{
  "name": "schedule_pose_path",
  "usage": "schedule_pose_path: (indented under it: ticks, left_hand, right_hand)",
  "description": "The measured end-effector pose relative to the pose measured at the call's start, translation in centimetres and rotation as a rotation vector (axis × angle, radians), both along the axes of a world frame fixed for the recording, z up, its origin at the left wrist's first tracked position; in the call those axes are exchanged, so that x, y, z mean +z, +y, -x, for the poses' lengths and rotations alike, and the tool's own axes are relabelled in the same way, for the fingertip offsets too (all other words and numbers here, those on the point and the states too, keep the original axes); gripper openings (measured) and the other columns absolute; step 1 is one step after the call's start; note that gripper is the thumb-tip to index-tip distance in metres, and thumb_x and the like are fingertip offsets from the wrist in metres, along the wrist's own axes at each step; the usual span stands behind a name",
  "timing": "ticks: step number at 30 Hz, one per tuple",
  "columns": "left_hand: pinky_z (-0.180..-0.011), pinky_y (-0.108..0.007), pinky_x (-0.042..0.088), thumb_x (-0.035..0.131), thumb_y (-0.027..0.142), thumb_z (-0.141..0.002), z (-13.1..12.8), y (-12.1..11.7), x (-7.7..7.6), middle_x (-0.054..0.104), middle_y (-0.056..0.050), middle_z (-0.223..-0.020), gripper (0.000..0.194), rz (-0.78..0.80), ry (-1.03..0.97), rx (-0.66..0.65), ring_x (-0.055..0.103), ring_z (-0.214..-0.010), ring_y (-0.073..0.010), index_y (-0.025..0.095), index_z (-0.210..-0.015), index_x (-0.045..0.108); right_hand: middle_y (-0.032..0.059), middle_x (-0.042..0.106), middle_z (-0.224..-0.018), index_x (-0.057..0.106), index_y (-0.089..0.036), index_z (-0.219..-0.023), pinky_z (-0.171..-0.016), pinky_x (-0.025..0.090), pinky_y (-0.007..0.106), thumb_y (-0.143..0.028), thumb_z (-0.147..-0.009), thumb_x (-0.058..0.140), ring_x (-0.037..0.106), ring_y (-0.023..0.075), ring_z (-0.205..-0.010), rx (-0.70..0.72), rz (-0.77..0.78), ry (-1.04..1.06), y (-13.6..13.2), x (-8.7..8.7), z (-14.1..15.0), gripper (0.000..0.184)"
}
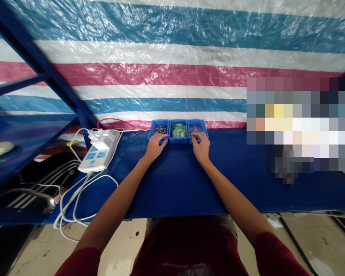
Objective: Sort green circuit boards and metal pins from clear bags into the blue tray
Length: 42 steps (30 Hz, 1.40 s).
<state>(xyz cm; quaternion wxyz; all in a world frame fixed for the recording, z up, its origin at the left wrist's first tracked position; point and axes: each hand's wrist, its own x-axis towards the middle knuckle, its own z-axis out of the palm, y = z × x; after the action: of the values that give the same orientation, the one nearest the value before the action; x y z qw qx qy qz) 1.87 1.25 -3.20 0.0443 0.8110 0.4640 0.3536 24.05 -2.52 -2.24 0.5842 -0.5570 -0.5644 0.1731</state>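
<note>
Three small blue plastic bins stand side by side at the back of the blue table. Dark metal screw-like pieces fill the left bin (150, 130). Small green and pale pieces, perhaps circuit boards, lie in the middle bin (178, 141). The contents of the right bin (206, 130) look greyish and clear and are hard to make out. My left hand (156, 145) rests over the front rim of the left bin, thumb and fingers apart. Over the right bin's front, my right hand (201, 147) has its fingertips near the left front corner, with a gap at the thumb.
A white power strip (92, 163) with plugged-in adapters and looping cables (74, 203) sits at the table's left. Blue frame posts (60, 92) rise there. A striped plastic sheet (161, 73) hangs behind the table (178, 180). At right an area is pixelated.
</note>
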Motion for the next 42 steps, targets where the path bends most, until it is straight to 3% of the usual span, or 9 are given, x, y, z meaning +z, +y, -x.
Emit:
schedule_pose_path:
  ticks: [10, 18, 25, 42]
  left_hand:
    - [-0.107, -0.046, 0.04, 0.044, 0.027, -0.095, -0.1, -0.3, -0.6, 0.061, -0.013, -0.124, 0.034, -0.157, 0.195, 0.056, 0.053, -0.122, -0.0279, 0.017, -0.123, 0.061]
    - [-0.115, -0.052, 0.031, 0.043, 0.025, -0.094, -0.1, -0.2, -1.2, 0.057, -0.013, -0.135, 0.039, -0.152, 0.213, 0.031, 0.046, -0.134, -0.0279, 0.018, -0.13, 0.057]
    - [-0.114, -0.05, 0.035, 0.046, 0.029, -0.094, 0.1, 0.1, -1.1, 0.064, -0.009, -0.127, 0.036, -0.064, 0.103, -0.006, 0.055, -0.124, -0.0245, 0.022, -0.126, 0.06]
    - [-0.116, -0.05, 0.031, 0.042, 0.021, -0.093, -0.3, -0.5, -0.7, 0.064, -0.012, -0.121, 0.04, -0.095, 0.228, 0.006, 0.056, -0.119, -0.0256, 0.017, -0.131, 0.056]
  right_hand:
    - [0.0075, 0.062, -0.094, 0.071, -0.018, -0.087, -0.069, 0.05, 0.03, -0.019, -0.083, 0.049, 0.059, 0.0173, -0.078, 0.025, -0.043, -0.032, -0.1, 0.1, 0.2, 0.022]
    - [0.0068, 0.062, -0.094, 0.071, -0.02, -0.087, -0.074, 0.052, 0.032, -0.018, -0.083, 0.048, 0.061, 0.0181, -0.082, 0.037, -0.045, -0.023, 0.0, -0.2, 0.1, 0.023]
    - [0.0073, 0.063, -0.095, 0.07, -0.02, -0.088, -0.083, 0.052, 0.034, -0.017, -0.084, 0.047, 0.062, 0.0189, -0.087, 0.047, -0.023, -0.047, -0.1, 0.0, 0.2, 0.023]
    - [0.0085, 0.062, -0.097, 0.069, -0.019, -0.09, -0.091, 0.049, 0.036, -0.017, -0.085, 0.047, 0.06, 0.0206, -0.095, 0.031, -0.057, -0.111, -0.1, -0.1, 0.1, 0.023]
